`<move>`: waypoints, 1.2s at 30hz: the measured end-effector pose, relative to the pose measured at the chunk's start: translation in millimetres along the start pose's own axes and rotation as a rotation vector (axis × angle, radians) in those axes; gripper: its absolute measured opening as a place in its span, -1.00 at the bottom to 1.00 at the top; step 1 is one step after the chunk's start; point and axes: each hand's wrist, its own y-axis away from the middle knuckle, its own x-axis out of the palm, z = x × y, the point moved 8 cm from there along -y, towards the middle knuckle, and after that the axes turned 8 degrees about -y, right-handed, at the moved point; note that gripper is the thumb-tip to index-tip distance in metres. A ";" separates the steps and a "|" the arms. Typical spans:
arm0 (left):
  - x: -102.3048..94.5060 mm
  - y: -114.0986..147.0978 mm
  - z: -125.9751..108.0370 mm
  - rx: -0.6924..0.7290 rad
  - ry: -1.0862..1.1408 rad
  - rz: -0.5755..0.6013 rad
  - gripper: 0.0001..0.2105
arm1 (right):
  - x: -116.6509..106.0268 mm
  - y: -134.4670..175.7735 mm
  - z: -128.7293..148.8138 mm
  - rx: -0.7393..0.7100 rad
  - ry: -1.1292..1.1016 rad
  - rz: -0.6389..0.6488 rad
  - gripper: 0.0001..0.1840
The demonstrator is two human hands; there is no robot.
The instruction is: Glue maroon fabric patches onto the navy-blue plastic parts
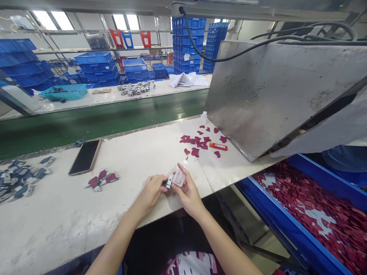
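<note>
Close to the front edge of the white table [137, 152], my left hand [151, 191] pinches a small grey-and-white plastic part [169, 181]. Held in my right hand [189, 193] is a translucent squeeze bottle [179, 177] with a thin dark tip, which points up and away from me. The bottle is right beside the part; I cannot tell whether they touch. Several dark red cut pieces [195, 152] lie beyond my right hand. To the left of my left hand sits a small group of grey-and-white parts with red pieces on them [102, 178].
A phone [85, 156] and a heap of grey-and-white parts [17, 177] lie at left. An orange-red stick-like object [218, 146] rests near a metal panel [272, 91]. At right, a blue bin [282, 215] holds many red pieces. A green conveyor belt [129, 112] runs behind.
</note>
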 end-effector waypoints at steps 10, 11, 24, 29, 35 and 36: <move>2.0 23.7 -0.8 -0.248 0.130 -0.054 -0.50 | -12.3 2.7 11.0 -0.054 -0.004 -0.124 -0.27; 2.7 24.1 -0.8 -0.256 0.104 -0.058 -0.52 | -16.6 3.1 11.7 -0.060 -0.013 -0.168 -0.30; 7.4 22.8 6.5 -0.366 -0.152 -0.117 -0.82 | -31.4 13.7 42.3 -0.303 0.282 -0.358 -0.79; 5.5 21.9 6.2 -0.363 -0.137 -0.141 -0.83 | -25.7 10.5 37.7 -0.299 0.355 -0.311 -0.81; 5.5 22.0 6.7 -0.347 -0.143 -0.156 -0.81 | -24.2 9.4 36.3 -0.309 0.373 -0.292 -0.83; 5.6 21.8 6.6 -0.341 -0.145 -0.156 -0.82 | -24.1 9.3 36.1 -0.307 0.375 -0.291 -0.84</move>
